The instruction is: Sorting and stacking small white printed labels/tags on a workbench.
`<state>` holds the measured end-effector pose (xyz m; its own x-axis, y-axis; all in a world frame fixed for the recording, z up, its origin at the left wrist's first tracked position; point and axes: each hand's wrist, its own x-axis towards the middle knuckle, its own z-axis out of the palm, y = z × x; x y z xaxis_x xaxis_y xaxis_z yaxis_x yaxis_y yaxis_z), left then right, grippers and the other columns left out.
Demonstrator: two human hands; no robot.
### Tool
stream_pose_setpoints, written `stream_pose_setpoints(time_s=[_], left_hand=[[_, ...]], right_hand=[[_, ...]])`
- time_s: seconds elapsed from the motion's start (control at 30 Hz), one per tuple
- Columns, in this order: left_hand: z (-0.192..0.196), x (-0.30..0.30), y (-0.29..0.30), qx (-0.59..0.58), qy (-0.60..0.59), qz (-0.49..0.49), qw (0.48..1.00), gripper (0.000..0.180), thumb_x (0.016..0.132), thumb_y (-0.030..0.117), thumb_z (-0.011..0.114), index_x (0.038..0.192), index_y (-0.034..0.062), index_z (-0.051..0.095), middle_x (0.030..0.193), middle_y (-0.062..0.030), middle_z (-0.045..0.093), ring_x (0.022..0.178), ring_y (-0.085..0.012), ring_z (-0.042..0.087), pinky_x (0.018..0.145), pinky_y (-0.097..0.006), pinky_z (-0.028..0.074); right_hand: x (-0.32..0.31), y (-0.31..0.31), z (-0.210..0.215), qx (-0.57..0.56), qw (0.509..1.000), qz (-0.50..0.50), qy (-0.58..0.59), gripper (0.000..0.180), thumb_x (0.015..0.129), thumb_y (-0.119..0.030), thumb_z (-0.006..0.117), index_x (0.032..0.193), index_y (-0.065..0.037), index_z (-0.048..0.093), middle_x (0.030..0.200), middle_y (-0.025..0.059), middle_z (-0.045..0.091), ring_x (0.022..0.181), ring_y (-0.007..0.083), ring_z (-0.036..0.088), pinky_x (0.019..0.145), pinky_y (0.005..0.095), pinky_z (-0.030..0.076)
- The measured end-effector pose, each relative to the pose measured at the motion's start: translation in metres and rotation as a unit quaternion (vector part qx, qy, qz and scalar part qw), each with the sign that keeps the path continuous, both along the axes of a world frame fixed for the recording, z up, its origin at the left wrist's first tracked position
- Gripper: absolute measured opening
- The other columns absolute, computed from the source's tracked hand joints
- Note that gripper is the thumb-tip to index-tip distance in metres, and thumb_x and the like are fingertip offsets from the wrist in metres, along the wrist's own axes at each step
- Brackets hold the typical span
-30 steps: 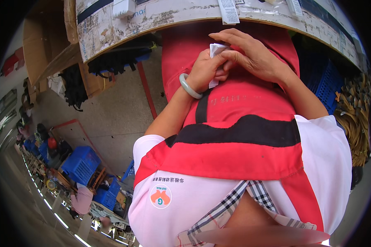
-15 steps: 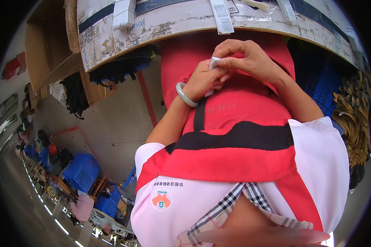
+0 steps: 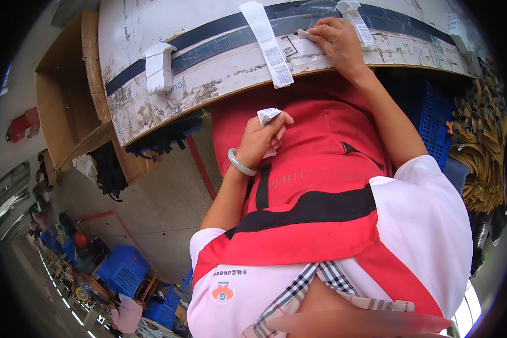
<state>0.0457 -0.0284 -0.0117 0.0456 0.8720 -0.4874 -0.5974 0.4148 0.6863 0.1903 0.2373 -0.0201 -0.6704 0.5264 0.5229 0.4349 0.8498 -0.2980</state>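
My left hand [image 3: 260, 138], with a pale bangle [image 3: 241, 163] at its wrist, is closed around a small bundle of folded white labels [image 3: 268, 116] in front of the red apron [image 3: 310, 146]. Over the table, my right hand [image 3: 335, 45] pinches a small cream-coloured piece [image 3: 303, 34], mostly hidden by the fingers; its kind is unclear. Between the hands, a long white printed label strip [image 3: 270, 50] hangs over the table's front edge. Just right of my right hand lies a stack of white labels [image 3: 357, 25].
The worn white table [image 3: 208, 84] carries another white label stack [image 3: 159, 70] at left and one [image 3: 458, 34] at far right. A cardboard box [image 3: 67, 84] stands left. Blue crates [image 3: 434, 121] and hanging brown strips [image 3: 479, 158] are at right. A person [image 3: 127, 312] is in the background.
My hands have come apart. The right one has reached forward onto the table and grasped the cream-coloured piece; the left has drawn slightly back, still holding white labels. The view has shifted.
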Motion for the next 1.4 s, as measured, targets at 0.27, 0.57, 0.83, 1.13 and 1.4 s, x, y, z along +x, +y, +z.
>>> stream_pose_setpoints(time_s=[0.27, 0.57, 0.83, 1.13, 1.4], left_hand=[[-0.008, -0.002, 0.0, -0.003, 0.008, 0.025, 1.0, 0.023, 0.102, 0.021, 0.054, 0.102, -0.001, 0.062, 0.066, 0.0013, 0.046, 0.054, -0.0053, 0.039, 0.05, -0.022, 0.035], [-0.01, 0.001, 0.003, -0.011, 0.014, 0.043, 0.999, 0.022, 0.102, 0.02, 0.055, 0.103, -0.001, 0.061, 0.066, 0.0014, 0.045, 0.054, -0.0056, 0.039, 0.05, -0.022, 0.036], [-0.013, 0.001, 0.002, -0.011, 0.011, 0.037, 0.999, 0.022, 0.102, 0.019, 0.055, 0.103, -0.0012, 0.061, 0.066, 0.0014, 0.045, 0.054, -0.0056, 0.04, 0.05, -0.022, 0.036], [-0.015, 0.002, 0.0, -0.018, 0.014, 0.033, 0.999, 0.021, 0.102, 0.018, 0.054, 0.104, -0.0015, 0.061, 0.067, 0.0012, 0.046, 0.054, -0.0058, 0.04, 0.05, -0.022, 0.036], [-0.018, 0.006, 0.002, -0.017, 0.029, 0.021, 0.999, 0.021, 0.102, 0.018, 0.054, 0.104, -0.0013, 0.061, 0.067, 0.0011, 0.046, 0.054, -0.0058, 0.04, 0.05, -0.022, 0.036]], right_hand=[[-0.004, 0.0, -0.001, -0.123, 0.99, 0.026, 0.061, 0.013, 0.083, -0.017, 0.074, 0.092, -0.008, 0.075, 0.096, 0.0076, 0.07, 0.092, 0.0281, 0.062, 0.081, 0.0366, 0.049], [-0.005, -0.006, 0.014, -0.382, 0.918, -0.039, 0.103, 0.017, 0.093, -0.02, 0.068, 0.101, -0.006, 0.073, 0.092, 0.0004, 0.069, 0.085, 0.0111, 0.064, 0.077, 0.0241, 0.05], [-0.012, -0.003, 0.015, -0.595, 0.761, -0.052, 0.255, 0.022, 0.095, -0.023, 0.067, 0.1, -0.001, 0.068, 0.089, 0.0046, 0.07, 0.083, 0.0093, 0.066, 0.073, 0.0203, 0.053], [0.008, -0.016, 0.024, -0.222, 0.975, -0.021, 0.014, 0.017, 0.09, -0.019, 0.071, 0.102, -0.007, 0.071, 0.093, 0.0062, 0.067, 0.08, 0.0164, 0.064, 0.071, 0.0294, 0.051], [-0.02, -0.007, 0.042, -0.067, 0.997, 0.049, -0.002, 0.005, 0.083, -0.01, 0.073, 0.087, -0.006, 0.072, 0.093, 0.0119, 0.062, 0.092, 0.031, 0.058, 0.083, 0.0394, 0.048]])
